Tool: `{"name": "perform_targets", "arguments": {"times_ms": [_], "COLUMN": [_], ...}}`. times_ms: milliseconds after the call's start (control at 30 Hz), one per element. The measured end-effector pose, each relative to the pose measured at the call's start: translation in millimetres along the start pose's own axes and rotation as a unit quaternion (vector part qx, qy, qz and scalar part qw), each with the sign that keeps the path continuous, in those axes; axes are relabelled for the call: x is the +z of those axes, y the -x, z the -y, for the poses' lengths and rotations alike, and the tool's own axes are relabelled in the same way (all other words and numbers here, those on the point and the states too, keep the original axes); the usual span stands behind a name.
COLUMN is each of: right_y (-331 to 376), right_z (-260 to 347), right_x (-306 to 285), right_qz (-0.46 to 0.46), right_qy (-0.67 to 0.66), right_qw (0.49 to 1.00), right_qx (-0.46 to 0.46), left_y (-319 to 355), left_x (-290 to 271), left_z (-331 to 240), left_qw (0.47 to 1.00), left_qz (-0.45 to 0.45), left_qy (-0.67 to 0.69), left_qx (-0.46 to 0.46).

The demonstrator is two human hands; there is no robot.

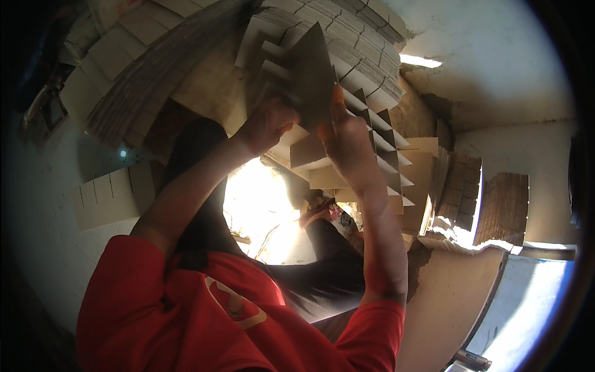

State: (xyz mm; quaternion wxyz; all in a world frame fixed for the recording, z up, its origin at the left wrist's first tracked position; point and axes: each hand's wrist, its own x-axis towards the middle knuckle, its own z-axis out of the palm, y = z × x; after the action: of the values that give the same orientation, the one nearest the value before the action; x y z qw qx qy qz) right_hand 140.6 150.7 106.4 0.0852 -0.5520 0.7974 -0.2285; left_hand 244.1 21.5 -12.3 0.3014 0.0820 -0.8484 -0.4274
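A slotted cardboard strip [313,74] is held up in front of me, dark against the light. My left hand [266,124] grips its lower left edge. My right hand [347,139] holds its lower right side, thumb up along the edge. Just behind and below the strip stands a partly built cardboard divider grid [378,133] with several cells, its white fins sticking out to the right. Both forearms reach up from my red sleeves.
Stacks of flat slotted cardboard [149,68] lean at the upper left and across the top. A loose slotted piece [105,198] lies on the floor at left. More cardboard bundles [505,208] stand at right. My dark trouser legs and a bright sunlit patch [260,198] fill the middle.
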Motion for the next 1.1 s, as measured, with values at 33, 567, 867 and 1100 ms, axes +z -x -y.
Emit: {"name": "perform_targets", "arguments": {"times_ms": [33, 567, 867, 1100], "right_y": [2.6, 8.9, 29.4, 50.7], "right_z": [2.9, -54.3, -188.2, -113.5], "right_x": [5.9, 4.0, -15.5, 17.0], "right_qz": [0.001, -0.072, 0.028, 0.069], "right_qy": [0.004, 0.144, 0.156, -0.018], "right_qw": [1.000, 0.981, 0.981, 0.986], "right_qx": [0.011, 0.111, 0.111, 0.149], "left_y": [1.4, 0.0, -82.3, -114.3], "left_x": [-0.4, -13.5, 2.6, 5.6], "left_z": [-0.1, -5.8, 6.1, 13.0], "left_qw": [1.000, 0.982, 0.952, 0.929], "left_qz": [0.001, -0.024, 0.135, 0.299], "left_qy": [0.004, -0.121, -0.239, -0.204], "left_qx": [0.006, 0.140, 0.139, 0.080]}}
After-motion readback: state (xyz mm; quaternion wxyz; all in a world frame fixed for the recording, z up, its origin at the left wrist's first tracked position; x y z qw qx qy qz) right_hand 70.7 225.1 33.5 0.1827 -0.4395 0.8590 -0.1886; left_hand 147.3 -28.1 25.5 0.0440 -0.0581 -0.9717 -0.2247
